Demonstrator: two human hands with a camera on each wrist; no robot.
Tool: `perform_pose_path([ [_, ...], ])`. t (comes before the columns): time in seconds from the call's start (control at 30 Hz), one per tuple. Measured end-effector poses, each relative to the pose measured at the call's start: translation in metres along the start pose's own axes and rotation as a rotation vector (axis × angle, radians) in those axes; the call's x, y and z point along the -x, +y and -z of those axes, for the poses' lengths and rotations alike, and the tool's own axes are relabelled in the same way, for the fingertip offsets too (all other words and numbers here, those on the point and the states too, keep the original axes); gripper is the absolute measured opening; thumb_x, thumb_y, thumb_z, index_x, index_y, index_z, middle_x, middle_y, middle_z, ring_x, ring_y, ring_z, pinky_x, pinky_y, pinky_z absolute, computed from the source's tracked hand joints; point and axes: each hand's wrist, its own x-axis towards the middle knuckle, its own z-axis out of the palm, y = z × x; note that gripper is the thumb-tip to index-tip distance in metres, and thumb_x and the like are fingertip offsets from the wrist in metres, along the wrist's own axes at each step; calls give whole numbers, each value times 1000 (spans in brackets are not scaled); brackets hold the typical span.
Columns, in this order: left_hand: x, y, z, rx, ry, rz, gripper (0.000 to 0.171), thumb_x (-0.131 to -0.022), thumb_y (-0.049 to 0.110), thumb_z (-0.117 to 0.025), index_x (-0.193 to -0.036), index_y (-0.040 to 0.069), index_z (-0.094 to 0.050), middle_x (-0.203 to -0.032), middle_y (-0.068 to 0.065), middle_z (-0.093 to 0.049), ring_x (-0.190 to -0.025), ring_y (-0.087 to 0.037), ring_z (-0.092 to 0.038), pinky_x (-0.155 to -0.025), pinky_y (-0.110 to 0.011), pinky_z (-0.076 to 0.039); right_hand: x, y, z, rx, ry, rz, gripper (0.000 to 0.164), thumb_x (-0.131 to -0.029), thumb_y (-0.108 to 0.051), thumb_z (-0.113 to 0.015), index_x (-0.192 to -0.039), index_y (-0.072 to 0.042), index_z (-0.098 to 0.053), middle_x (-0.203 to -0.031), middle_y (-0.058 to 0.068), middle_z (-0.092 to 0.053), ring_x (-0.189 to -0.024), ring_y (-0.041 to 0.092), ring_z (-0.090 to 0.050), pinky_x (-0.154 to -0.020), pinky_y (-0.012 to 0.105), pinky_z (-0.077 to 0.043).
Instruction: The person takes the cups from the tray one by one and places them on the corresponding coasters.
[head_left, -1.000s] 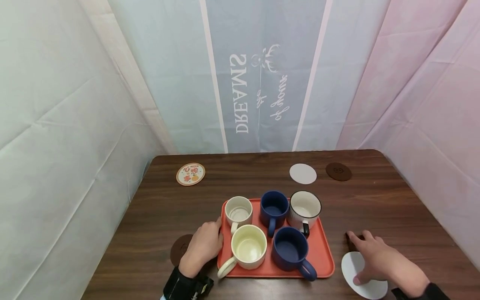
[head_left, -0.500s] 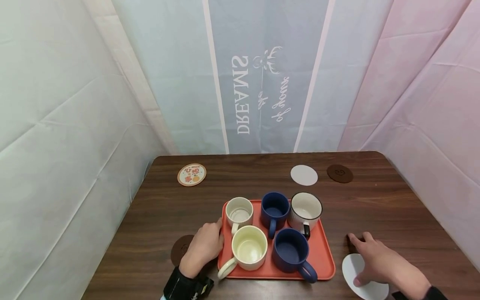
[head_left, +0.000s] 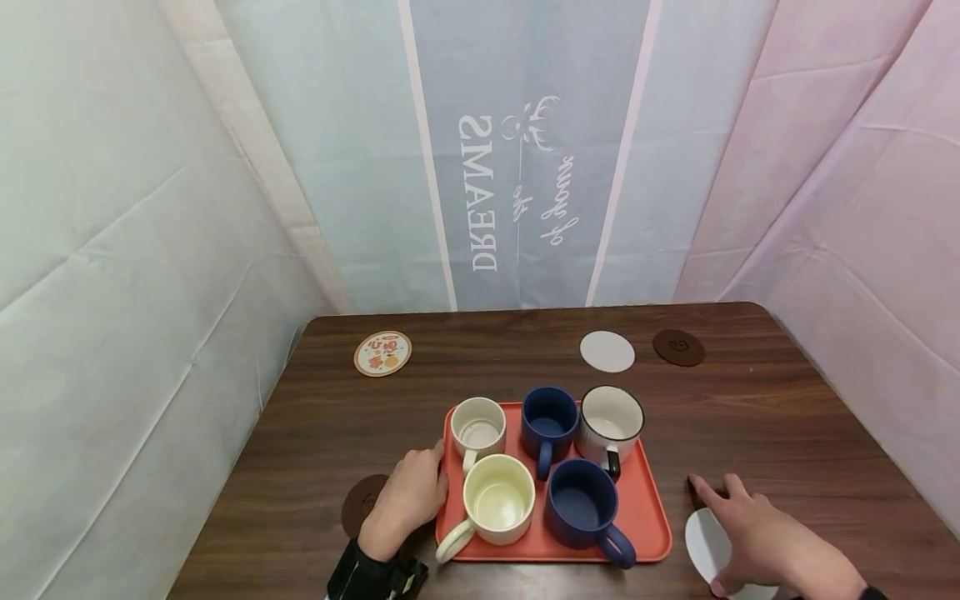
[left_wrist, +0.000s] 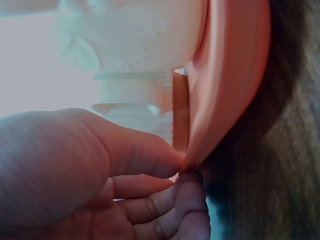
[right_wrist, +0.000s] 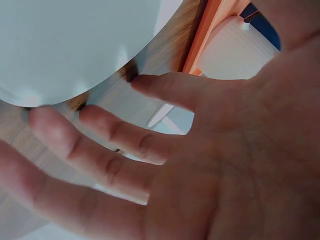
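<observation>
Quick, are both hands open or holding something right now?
Left hand: pinching the red tray by its rim.
Right hand: open, at the near white coaster.

The left hand (head_left: pixel 405 497) covers part of a dark brown round coaster (head_left: pixel 360 507), whose mark is too small to make out. The right hand (head_left: pixel 765 537) hides much of a flat white round disc (head_left: pixel 706 542), also cut off by the head view's lower edge. Several mugs, among them a pale yellow round one (head_left: pixel 498 500), obscure parts of the red-orange rectangular tray (head_left: pixel 647 533). In the left wrist view, glare blurs the pale shapes (left_wrist: pixel 125 40) inside its rim.
</observation>
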Motion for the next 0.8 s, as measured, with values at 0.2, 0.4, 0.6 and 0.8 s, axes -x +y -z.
perform_pose_path([
  [0.2, 1, 0, 1, 5, 7, -4, 25, -96, 0, -62, -120, -4, -66, -76, -7, -61, -64, -16, -60, -57, -34, -48, -1, -3, 2, -35, 58, 84, 118, -51, -31, -107, -150, 0, -52, -124, 25, -50, -105, 45, -51, -76, 61, -53],
  [0.4, 2, 0, 3, 18, 9, 6, 26, -98, 1, -62, -123, -6, -65, -71, -3, -54, -60, -13, -56, -54, -31, -47, -7, -5, 8, -29, 126, 198, 108, -51, -25, -107, -143, 2, -58, -119, 22, -53, -100, 38, -52, -74, 56, -54],
  [0.6, 1, 0, 1, 10, 7, 5, 23, -100, 3, -64, -122, -4, -66, -70, -2, -55, -60, -12, -56, -53, -30, -46, -16, 1, 11, -28, 198, 270, 95, -55, -22, -103, -136, 3, -62, -113, 18, -54, -95, 35, -52, -68, 49, -54],
  [0.8, 1, 0, -2, 18, 8, 9, 26, -99, 4, -64, -124, -5, -67, -74, -4, -59, -62, -13, -58, -55, -32, -47, -27, 10, 17, -2, 330, 329, 87, -56, -25, -99, -131, 4, -64, -114, 21, -57, -94, 35, -53, -66, 44, -52],
])
